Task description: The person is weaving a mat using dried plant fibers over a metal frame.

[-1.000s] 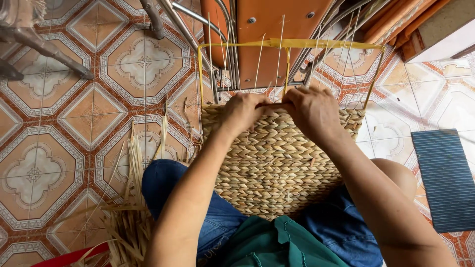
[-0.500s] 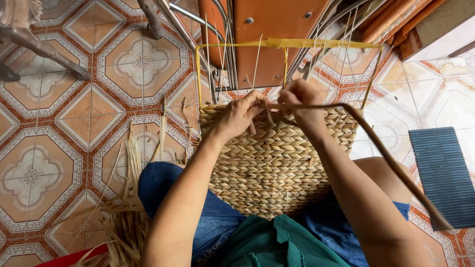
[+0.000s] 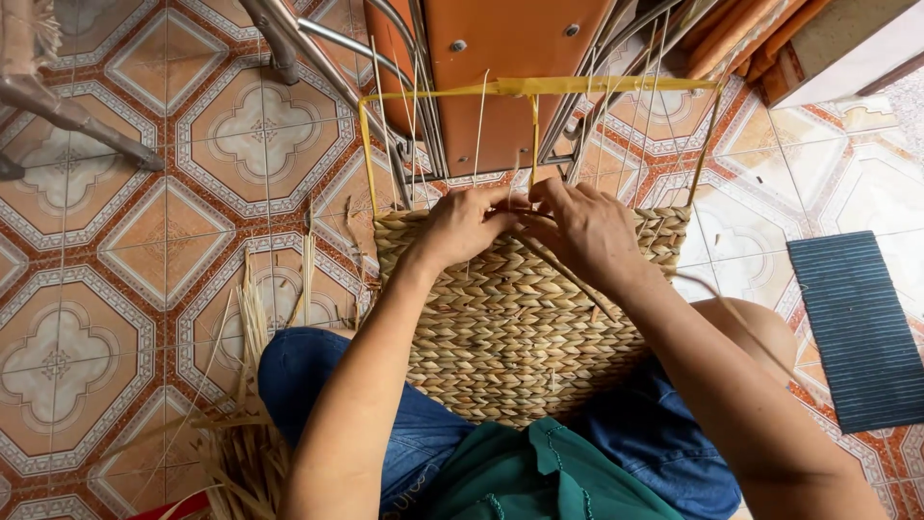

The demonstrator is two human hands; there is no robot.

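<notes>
Both hands meet at the upper edge of the woven panel (image 3: 520, 318). The left hand (image 3: 469, 223) is curled narrow, pinching the top row of weave; the right hand (image 3: 582, 229) closes on a long reed strand (image 3: 563, 274), which runs from its fingers down and to the right across the weave. The panel rests on the person's lap, its finished rows running side to side, directly under and toward the body from both hands; the right hand is nearer the loose strand. Above the hands, thin upright stakes rise to a yellow frame (image 3: 539, 87). Beyond stand an orange chair (image 3: 500, 58), loose straw (image 3: 245, 424) at left, and a dark ribbed mat (image 3: 857, 327) on the tiled floor (image 3: 115, 250).
</notes>
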